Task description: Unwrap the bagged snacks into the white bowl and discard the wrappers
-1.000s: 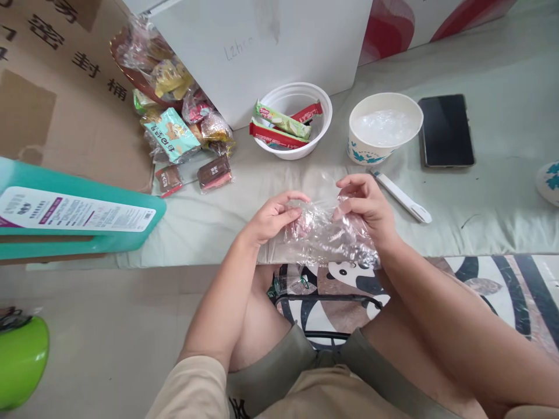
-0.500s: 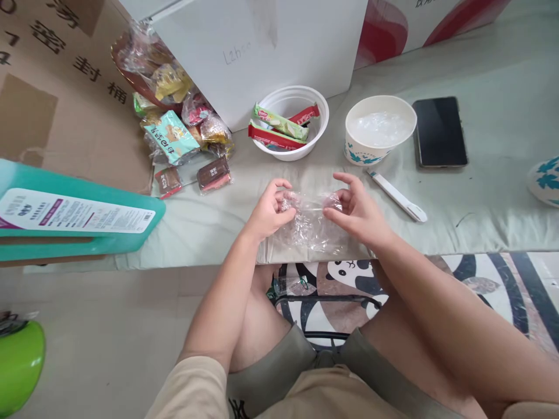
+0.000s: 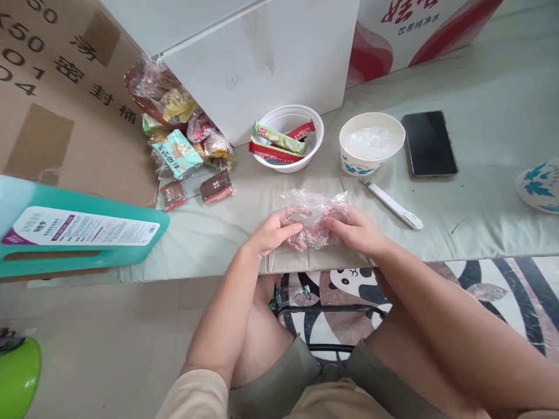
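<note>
Both my hands are closed on a crumpled clear plastic wrapper (image 3: 315, 205) above the front edge of the pale green mat (image 3: 480, 198). My left hand (image 3: 273, 231) grips its left side and my right hand (image 3: 354, 230) its right side, with fingers tucked into the film. Just beyond them stands a white bowl (image 3: 317, 139) holding red and green snack bars (image 3: 276, 139). To its right is a paper cup (image 3: 371, 143) with crumpled clear plastic inside.
A white pen-like stick (image 3: 392, 203) lies right of my hands, a black phone (image 3: 428, 143) beyond it. A pile of packaged snacks (image 3: 183, 145) sits at the left by a cardboard box (image 3: 65, 110) and white box (image 3: 262, 52). A teal jug (image 3: 78, 233) lies at far left.
My hands have come closer together and squeezed the plastic into a smaller bundle, lowering it toward the mat. The view has tilted slightly upward.
</note>
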Motion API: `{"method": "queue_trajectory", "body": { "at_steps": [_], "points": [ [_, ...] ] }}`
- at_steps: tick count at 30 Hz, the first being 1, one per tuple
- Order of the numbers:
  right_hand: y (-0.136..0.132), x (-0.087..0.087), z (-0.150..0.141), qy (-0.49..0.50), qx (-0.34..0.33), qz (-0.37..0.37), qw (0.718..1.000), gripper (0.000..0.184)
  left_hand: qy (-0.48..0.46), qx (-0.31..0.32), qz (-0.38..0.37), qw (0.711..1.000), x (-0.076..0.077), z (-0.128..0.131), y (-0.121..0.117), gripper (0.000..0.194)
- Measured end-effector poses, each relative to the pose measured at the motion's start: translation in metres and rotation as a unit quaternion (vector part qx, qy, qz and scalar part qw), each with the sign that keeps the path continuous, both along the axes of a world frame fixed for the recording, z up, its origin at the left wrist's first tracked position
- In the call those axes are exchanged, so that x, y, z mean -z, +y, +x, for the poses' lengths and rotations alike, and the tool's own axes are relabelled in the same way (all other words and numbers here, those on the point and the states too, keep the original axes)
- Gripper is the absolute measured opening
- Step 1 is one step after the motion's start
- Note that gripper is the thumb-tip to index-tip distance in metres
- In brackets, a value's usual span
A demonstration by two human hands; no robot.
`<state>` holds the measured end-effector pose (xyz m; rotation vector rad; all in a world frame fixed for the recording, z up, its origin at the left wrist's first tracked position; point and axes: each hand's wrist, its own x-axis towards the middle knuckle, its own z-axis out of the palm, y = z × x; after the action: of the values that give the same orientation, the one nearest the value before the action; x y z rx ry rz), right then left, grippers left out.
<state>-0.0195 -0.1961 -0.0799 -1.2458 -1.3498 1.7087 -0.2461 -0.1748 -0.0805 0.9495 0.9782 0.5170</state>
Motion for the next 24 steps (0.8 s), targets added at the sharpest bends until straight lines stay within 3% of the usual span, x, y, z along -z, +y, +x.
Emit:
{"method": "queue_trajectory", "body": {
  "at_steps": [2, 5, 7, 9, 12, 16, 18, 20, 22, 23, 24],
  "points": [
    [0.000, 0.000, 0.000, 0.017, 0.013, -0.011, 1.000, 0.031, 0.011, -0.010, 0.002, 1.000, -0.001, -0.001, 0.000, 0.054],
    [-0.002, -0.004, 0.000, 0.107, 0.038, -0.027, 0.993, 0.037, -0.052, -0.050, 0.006, 0.997, -0.003, -0.002, 0.003, 0.040],
    [-0.003, -0.008, 0.002, 0.156, 0.027, -0.047, 0.986, 0.037, -0.090, -0.040, -0.004, 0.995, -0.006, -0.003, 0.006, 0.030],
    [-0.002, -0.012, 0.005, 0.176, 0.013, -0.067, 0.982, 0.036, -0.103, -0.023, -0.014, 0.994, -0.007, -0.003, 0.009, 0.037],
    [0.000, -0.013, 0.009, 0.167, 0.010, -0.080, 0.983, 0.049, -0.061, -0.037, 0.010, 0.997, -0.008, -0.001, 0.010, 0.049],
    [0.001, -0.007, 0.007, 0.093, 0.037, -0.075, 0.992, 0.048, 0.022, -0.059, 0.083, 0.995, -0.003, 0.004, 0.008, 0.032],
    [0.001, -0.005, 0.004, 0.059, 0.057, -0.063, 0.995, 0.049, 0.058, -0.092, 0.127, 0.986, 0.001, 0.006, 0.006, 0.038],
    [0.002, -0.003, 0.001, 0.026, 0.085, -0.042, 0.995, 0.058, 0.139, -0.178, 0.229, 0.947, 0.004, 0.008, 0.004, 0.039],
    [0.002, -0.002, 0.000, -0.028, 0.120, -0.013, 0.992, 0.049, 0.230, -0.253, 0.340, 0.876, 0.004, 0.011, -0.001, 0.027],
    [0.001, -0.002, -0.001, -0.049, 0.129, 0.002, 0.990, 0.041, 0.254, -0.261, 0.374, 0.853, 0.004, 0.013, -0.004, 0.021],
    [0.000, -0.001, -0.002, -0.053, 0.127, 0.016, 0.990, 0.035, 0.256, -0.246, 0.389, 0.850, 0.003, 0.016, -0.008, 0.019]
  ]
}}
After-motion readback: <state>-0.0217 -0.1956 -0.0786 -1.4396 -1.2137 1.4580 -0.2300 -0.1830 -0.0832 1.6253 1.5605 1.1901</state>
